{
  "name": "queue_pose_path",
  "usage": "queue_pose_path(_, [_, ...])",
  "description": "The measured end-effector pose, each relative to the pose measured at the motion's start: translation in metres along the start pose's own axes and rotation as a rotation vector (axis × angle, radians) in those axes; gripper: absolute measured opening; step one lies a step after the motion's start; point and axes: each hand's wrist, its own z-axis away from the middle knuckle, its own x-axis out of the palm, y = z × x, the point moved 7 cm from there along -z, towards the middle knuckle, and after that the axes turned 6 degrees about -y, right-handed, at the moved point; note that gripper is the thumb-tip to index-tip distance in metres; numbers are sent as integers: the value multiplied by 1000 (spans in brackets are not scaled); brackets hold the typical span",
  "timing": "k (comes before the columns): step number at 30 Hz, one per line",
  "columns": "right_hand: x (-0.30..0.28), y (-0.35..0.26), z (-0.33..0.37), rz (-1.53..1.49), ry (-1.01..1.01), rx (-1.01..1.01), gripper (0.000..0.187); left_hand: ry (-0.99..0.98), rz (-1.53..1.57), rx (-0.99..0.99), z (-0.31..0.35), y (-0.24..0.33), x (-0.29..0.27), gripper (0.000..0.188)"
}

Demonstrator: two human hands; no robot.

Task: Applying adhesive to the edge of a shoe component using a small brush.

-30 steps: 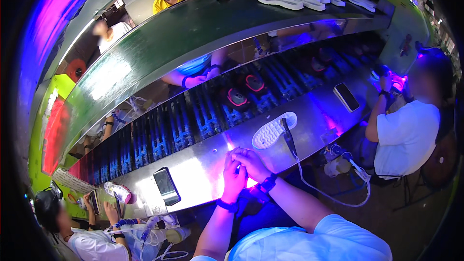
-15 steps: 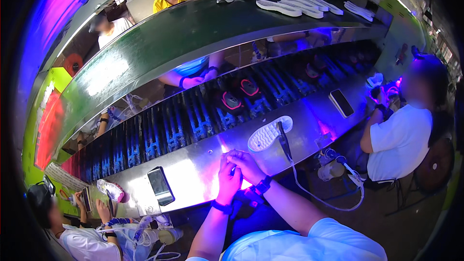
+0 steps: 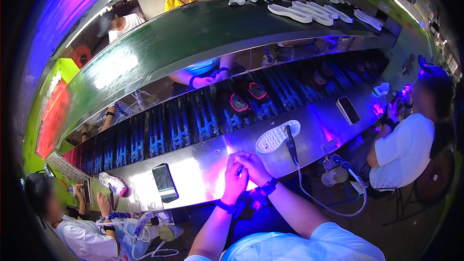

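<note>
My left hand (image 3: 236,176) and my right hand (image 3: 254,168) are clasped together over the front edge of the metal bench, fingers folded against each other. No object shows between them, and both wrists wear dark bands. Just beyond and to the right lies a white shoe sole (image 3: 273,140), tread pattern facing up. A black-handled tool (image 3: 291,146) with a white tube rests across the sole, touching neither hand. To the left, a dark-screened phone (image 3: 165,182) lies flat on the bench.
Behind the bench runs a slatted conveyor (image 3: 181,128) carrying dark shoe pieces (image 3: 239,102) with glowing outlines. Above it, a green belt (image 3: 159,50) bears several white soles (image 3: 309,11). Co-workers sit left and right. A second phone (image 3: 348,110) lies at right; the tube (image 3: 333,208) loops below the bench.
The whole view has shifted slightly, so the scene sits further right and a little lower. My hands stay clasped in the same place on the bench. The co-worker's hands at right have moved a little.
</note>
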Motion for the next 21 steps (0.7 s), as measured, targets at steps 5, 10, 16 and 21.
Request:
queue_pose_path(5, [-2,-2,0,-35,9,-6,22,-10,211,-178,2,-7,6,31])
queue_pose_path(10, [-1,-6,-1,-57,-4,-9,22,-1,148,-89,-4,2,5,30])
queue_pose_path(16, [-2,0,0,-26,1,-11,22,-22,74,-54,-2,-5,4,29])
queue_pose_path(21, [-4,3,0,-49,14,-18,21,-46,62,-100,3,-10,8,29])
